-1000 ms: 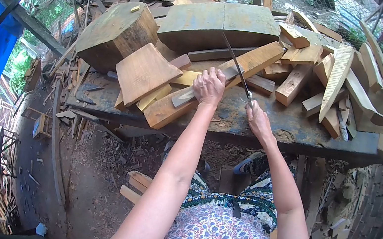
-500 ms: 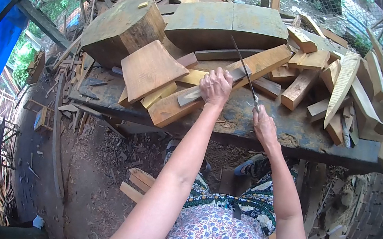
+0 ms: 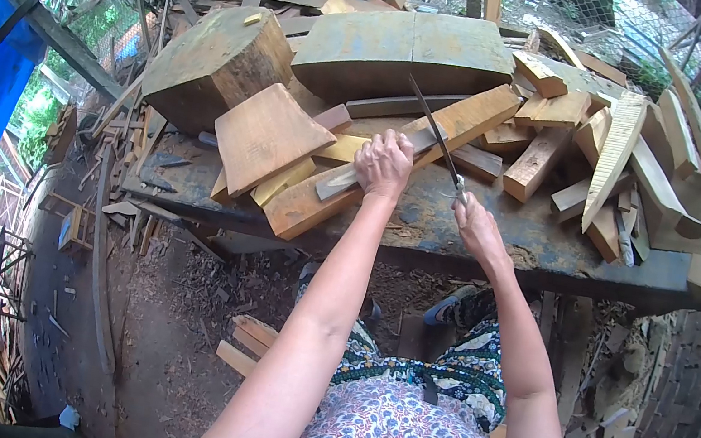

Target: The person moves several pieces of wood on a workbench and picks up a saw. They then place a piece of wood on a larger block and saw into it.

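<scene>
My left hand [image 3: 384, 165] is closed around a narrow grey-brown wood strip [image 3: 339, 182], pressing it onto a long thick orange-brown beam [image 3: 473, 125] that lies slanted on the workbench [image 3: 423, 226]. In my right hand [image 3: 476, 222] is the handle of a long thin dark saw [image 3: 434, 129]. Its blade points up and to the left and crosses the strip just right of my left hand. A flat curved-edge wood piece [image 3: 269, 140] lies left of my left hand, beside a yellowish block [image 3: 285, 181].
Two large wood blocks [image 3: 214, 64] [image 3: 405, 49] stand at the back of the bench. Many offcuts [image 3: 539, 162] are piled on the right, with a pale pointed piece [image 3: 615, 160] leaning there. Wood scraps [image 3: 249, 339] lie on the ground below.
The view has shifted slightly. My right hand and the saw have moved a little up and left relative to the bench, and the blade still crosses the strip.
</scene>
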`<state>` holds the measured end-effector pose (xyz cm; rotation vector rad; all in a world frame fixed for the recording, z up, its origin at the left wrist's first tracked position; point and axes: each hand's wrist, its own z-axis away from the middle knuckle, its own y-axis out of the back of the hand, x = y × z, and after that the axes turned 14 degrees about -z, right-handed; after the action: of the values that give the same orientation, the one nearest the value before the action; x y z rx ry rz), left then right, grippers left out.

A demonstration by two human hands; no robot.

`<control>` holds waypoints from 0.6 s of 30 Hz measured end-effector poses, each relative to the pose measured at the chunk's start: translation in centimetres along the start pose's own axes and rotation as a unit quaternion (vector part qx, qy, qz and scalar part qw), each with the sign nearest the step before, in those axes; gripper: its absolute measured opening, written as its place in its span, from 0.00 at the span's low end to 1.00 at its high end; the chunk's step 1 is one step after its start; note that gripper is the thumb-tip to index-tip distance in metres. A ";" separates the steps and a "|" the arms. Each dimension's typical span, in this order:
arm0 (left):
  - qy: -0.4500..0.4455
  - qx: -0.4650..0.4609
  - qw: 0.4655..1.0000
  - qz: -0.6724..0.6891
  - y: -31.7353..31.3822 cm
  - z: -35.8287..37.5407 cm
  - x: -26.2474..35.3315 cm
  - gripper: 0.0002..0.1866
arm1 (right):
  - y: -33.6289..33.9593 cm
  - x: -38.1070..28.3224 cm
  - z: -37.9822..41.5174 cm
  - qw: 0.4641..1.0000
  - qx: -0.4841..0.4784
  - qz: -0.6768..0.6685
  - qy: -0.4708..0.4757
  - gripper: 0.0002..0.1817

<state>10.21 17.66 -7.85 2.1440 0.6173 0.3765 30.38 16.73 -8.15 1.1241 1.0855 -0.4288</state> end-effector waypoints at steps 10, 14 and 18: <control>-0.005 0.016 1.000 -0.007 -0.4 0.2 0.0 0.15 | 0.8 -2.2 0.5 0.996 0.006 0.072 -0.046 0.14; -0.005 0.011 1.000 -0.004 -0.4 0.1 0.0 0.15 | 0.5 -2.4 -1.1 0.996 0.011 0.081 -0.021 0.13; 0.000 0.032 0.999 -0.003 -0.6 0.2 0.0 0.15 | -0.1 -2.4 -0.9 0.996 0.021 0.083 -0.028 0.13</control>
<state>10.13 17.90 -8.45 2.2023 0.6447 0.3582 28.77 16.92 -6.21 1.2222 0.9291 -0.3502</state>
